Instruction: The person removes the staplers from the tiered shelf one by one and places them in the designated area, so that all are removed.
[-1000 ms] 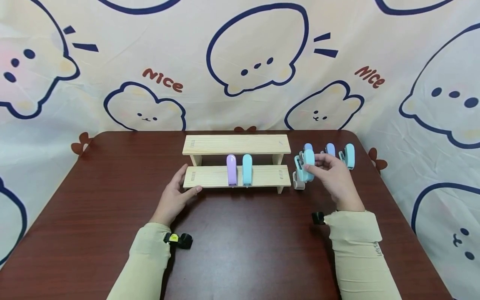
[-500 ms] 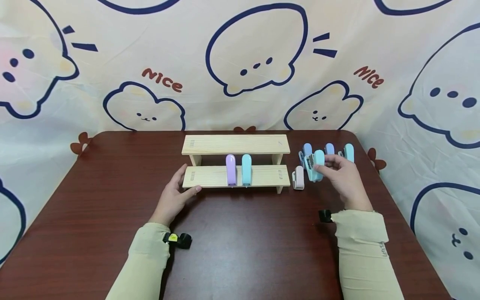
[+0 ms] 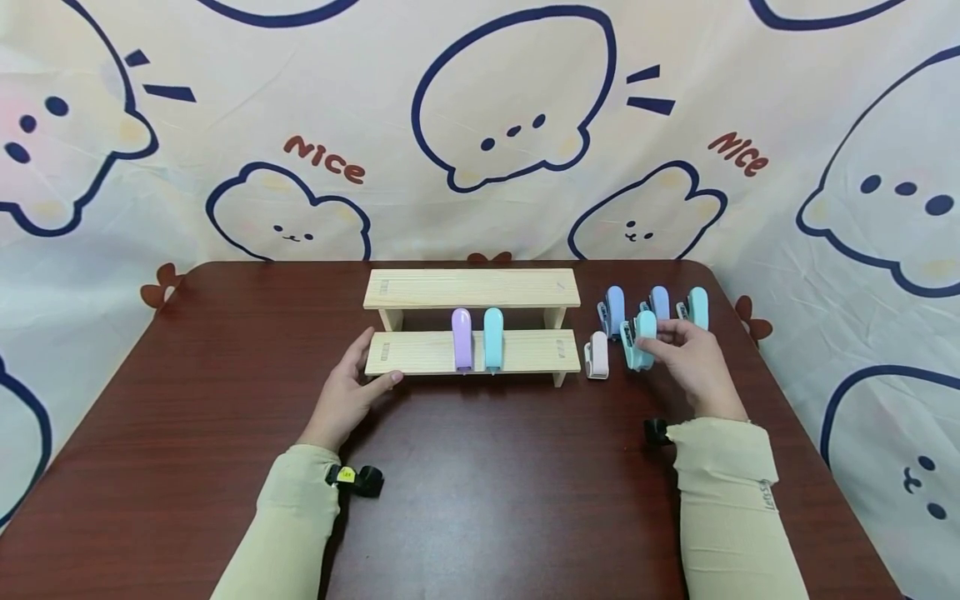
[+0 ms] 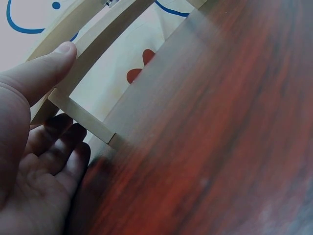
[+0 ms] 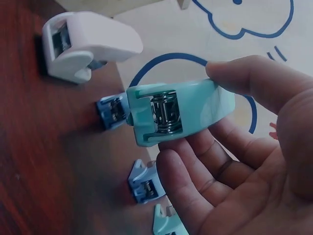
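My left hand [image 3: 351,393] grips the left end of a pale two-tier wooden stand [image 3: 412,354]. Its thumb lies on the lower board's front edge in the left wrist view, with the other fingers by the leg. A purple stapler [image 3: 462,340] and a teal stapler [image 3: 492,340] stand upright on the lower board. To the right of the stand, my right hand [image 3: 690,362] pinches another teal stapler [image 3: 645,342] between thumb and fingers. Its metal spring faces the right wrist camera. Whether its base touches the table cannot be told.
A white stapler [image 3: 597,356] stands just right of the stand. Behind the held one are two blue staplers, one to the left [image 3: 615,310] and one further right [image 3: 660,302], plus a teal stapler [image 3: 698,308]. A patterned cloth [image 3: 480,217] hangs behind the brown table [image 3: 480,500].
My right hand has carried the teal stapler rightward, away from the stand, and slightly nearer to me. The white and left blue staplers have come into fuller view. My left hand stays put.
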`<state>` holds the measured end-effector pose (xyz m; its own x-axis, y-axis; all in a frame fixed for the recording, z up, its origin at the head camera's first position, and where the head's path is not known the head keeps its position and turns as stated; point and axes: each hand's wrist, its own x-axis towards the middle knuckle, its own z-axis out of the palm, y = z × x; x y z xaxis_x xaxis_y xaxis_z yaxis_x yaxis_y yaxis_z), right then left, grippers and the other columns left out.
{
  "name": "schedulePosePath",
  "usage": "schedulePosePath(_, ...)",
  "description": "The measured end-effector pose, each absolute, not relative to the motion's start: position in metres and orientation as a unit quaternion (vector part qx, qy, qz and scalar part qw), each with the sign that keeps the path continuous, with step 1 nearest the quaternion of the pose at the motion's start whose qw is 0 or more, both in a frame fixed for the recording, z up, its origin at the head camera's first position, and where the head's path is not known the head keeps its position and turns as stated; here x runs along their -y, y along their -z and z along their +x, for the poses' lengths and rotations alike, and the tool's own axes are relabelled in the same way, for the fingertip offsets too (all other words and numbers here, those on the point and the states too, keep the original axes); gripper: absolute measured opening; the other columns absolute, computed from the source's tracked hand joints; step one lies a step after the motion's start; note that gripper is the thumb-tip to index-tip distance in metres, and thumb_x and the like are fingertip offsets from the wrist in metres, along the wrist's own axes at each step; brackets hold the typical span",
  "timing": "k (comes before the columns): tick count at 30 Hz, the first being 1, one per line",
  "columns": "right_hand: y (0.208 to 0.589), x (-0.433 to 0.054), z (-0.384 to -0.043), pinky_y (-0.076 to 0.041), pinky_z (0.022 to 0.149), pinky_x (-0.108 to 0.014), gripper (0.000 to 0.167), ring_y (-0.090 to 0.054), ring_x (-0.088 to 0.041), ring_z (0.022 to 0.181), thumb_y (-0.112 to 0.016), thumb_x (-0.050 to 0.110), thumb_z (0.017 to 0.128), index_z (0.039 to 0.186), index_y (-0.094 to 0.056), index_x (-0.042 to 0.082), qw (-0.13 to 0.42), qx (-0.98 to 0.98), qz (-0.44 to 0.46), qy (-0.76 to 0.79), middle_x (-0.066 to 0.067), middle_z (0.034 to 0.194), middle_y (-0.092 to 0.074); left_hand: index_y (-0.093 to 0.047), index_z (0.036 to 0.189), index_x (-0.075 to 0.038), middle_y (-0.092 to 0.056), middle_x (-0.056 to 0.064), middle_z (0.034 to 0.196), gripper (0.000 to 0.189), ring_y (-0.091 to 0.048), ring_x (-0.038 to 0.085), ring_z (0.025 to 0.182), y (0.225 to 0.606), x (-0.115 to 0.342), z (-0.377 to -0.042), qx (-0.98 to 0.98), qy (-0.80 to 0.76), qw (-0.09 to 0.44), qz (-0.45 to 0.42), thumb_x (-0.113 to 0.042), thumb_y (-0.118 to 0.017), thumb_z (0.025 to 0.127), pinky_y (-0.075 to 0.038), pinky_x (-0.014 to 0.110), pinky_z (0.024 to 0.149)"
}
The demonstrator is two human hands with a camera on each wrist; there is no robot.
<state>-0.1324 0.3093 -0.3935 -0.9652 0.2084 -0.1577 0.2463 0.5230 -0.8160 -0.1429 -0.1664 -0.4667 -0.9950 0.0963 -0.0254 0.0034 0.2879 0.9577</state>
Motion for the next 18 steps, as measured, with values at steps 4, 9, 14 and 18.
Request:
schedulePosePath(4,0.399,-0.313,-0.134,-0.053,0.083,-0.032,0.061,-0.051,-0.028,0.106,-0.069,0.036,0.096,0.14,-0.052,-0.001,0.023,-0.874,0.133,0.466,-0.021,0.126,-0.057,-0.016,0.162,-0.013,-0.051,0.017,0.146,0.096,-0.046,0.023,0.132,0.467,0.167,-0.143,-0.803,-0.595,0.039,0.031,-0.022,-0.078,0.09,-0.032,0.045,0.112)
schedulePosePath(9,0.404,-0.317,-0.135,-0.052,0.078,-0.027,0.06,-0.054,-0.026,0.103,-0.069,0.036,0.095,0.139,-0.053,-0.002,0.023,-0.877,0.134,0.46,-0.02,0.123,-0.059,-0.017,0.162,-0.011,-0.05,0.019,0.147,0.096,-0.042,0.025,0.137,0.467,0.167,-0.143,-0.807,-0.589,0.035,0.031,-0.021,-0.079,0.09,-0.027,0.046,0.115)
schedulePosePath(14,0.409,-0.32,-0.136,-0.053,0.075,-0.024,0.058,-0.056,-0.024,0.1,-0.069,0.035,0.096,0.138,-0.054,-0.002,0.023,-0.876,0.137,0.462,-0.02,0.122,-0.059,-0.017,0.161,-0.01,-0.05,0.019,0.147,0.096,-0.042,0.026,0.137,0.467,0.167,-0.144,-0.806,-0.59,0.034,0.033,-0.021,-0.079,0.089,-0.027,0.047,0.115)
schedulePosePath(18,0.411,-0.322,-0.136,-0.053,0.076,-0.023,0.059,-0.057,-0.024,0.099,-0.069,0.034,0.095,0.139,-0.053,-0.002,0.025,-0.874,0.14,0.465,-0.02,0.122,-0.059,-0.017,0.161,-0.009,-0.049,0.019,0.148,0.096,-0.042,0.026,0.137,0.468,0.167,-0.144,-0.807,-0.589,0.033,0.035,-0.021,-0.079,0.089,-0.027,0.047,0.115)
